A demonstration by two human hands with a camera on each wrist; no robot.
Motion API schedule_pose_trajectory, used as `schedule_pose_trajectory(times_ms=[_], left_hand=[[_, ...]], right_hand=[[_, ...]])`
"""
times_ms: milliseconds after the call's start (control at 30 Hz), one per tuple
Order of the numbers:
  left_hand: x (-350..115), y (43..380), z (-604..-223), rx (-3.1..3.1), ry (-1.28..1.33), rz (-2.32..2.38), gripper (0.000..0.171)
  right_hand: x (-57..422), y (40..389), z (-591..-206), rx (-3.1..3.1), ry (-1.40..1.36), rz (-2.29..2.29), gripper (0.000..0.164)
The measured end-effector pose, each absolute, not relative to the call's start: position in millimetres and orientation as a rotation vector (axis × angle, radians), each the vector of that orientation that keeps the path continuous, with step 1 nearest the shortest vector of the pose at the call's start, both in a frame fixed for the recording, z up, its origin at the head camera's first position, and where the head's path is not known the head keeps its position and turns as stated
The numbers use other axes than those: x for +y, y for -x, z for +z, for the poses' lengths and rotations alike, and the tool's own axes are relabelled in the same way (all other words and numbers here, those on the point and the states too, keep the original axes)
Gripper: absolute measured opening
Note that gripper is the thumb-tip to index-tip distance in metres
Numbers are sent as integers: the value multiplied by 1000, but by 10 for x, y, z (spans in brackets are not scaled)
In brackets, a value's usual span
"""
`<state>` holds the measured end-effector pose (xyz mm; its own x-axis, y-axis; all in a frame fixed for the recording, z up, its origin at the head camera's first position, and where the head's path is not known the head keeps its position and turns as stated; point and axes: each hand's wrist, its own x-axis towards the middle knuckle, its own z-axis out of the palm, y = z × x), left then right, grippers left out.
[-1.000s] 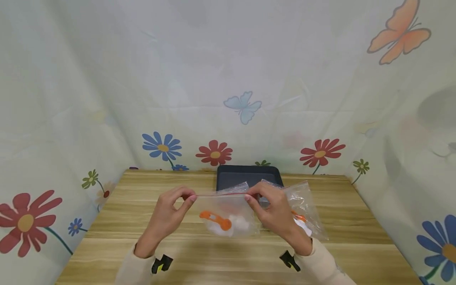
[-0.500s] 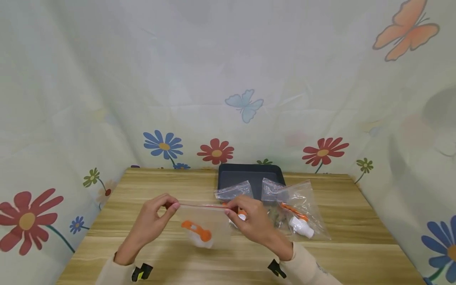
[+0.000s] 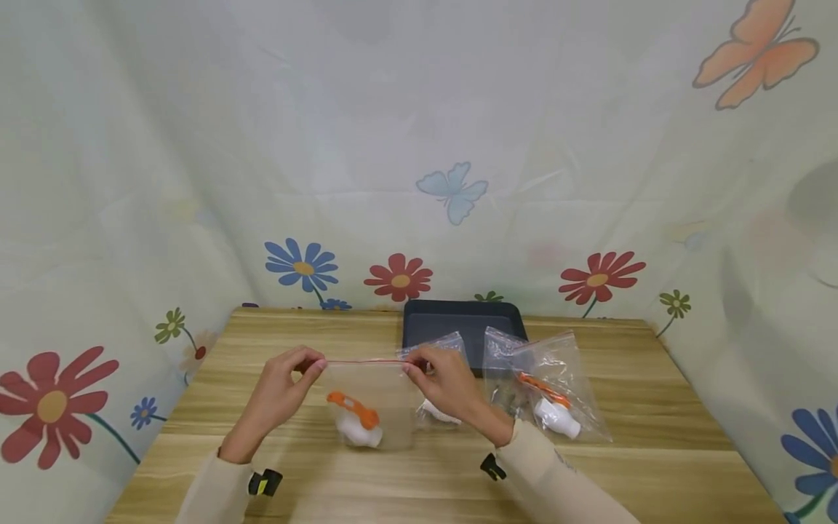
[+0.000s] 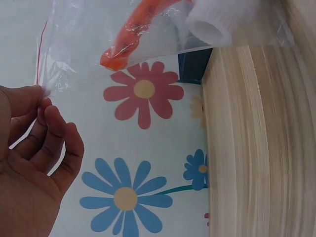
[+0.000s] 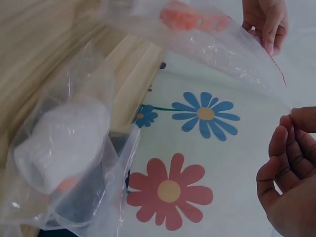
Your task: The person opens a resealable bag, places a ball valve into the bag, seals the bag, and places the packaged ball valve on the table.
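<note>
A clear zip bag (image 3: 396, 404) with a red line along its top hangs between both hands over the wooden table. My left hand (image 3: 275, 393) pinches one top corner between thumb and fingers; my right hand (image 3: 448, 386) pinches the other. Inside the bag lie a long orange plastic piece (image 3: 352, 409) and a white hollow piece (image 3: 358, 432) with a round opening. The left wrist view shows this white piece (image 4: 210, 22) near the bag's lower end. In the right wrist view, the left hand (image 5: 269, 24) grips the far end of the red line.
A dark tray (image 3: 465, 316) stands at the table's back edge. In front of it lie more clear bags, one (image 3: 556, 360) holding orange and white pieces, another (image 3: 435, 351) partly behind the right hand. A flowered cloth (image 3: 327, 145) surrounds the wooden table (image 3: 216, 378).
Both hands have moved left with the bag stretched between them, then risen slightly. The bags on the table are now less covered by the right hand.
</note>
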<state>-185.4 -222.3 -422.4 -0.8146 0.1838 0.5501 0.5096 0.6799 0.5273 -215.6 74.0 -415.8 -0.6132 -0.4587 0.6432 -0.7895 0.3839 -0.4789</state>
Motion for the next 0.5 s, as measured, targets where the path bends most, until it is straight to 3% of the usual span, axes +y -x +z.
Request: schedule_pose_trajectory(times_ms=[500], left_hand=[[-2221, 2219, -4431, -2550, 469, -1001, 13]], right_hand=[[690, 2692, -4259, -2468, -941, 964, 3]])
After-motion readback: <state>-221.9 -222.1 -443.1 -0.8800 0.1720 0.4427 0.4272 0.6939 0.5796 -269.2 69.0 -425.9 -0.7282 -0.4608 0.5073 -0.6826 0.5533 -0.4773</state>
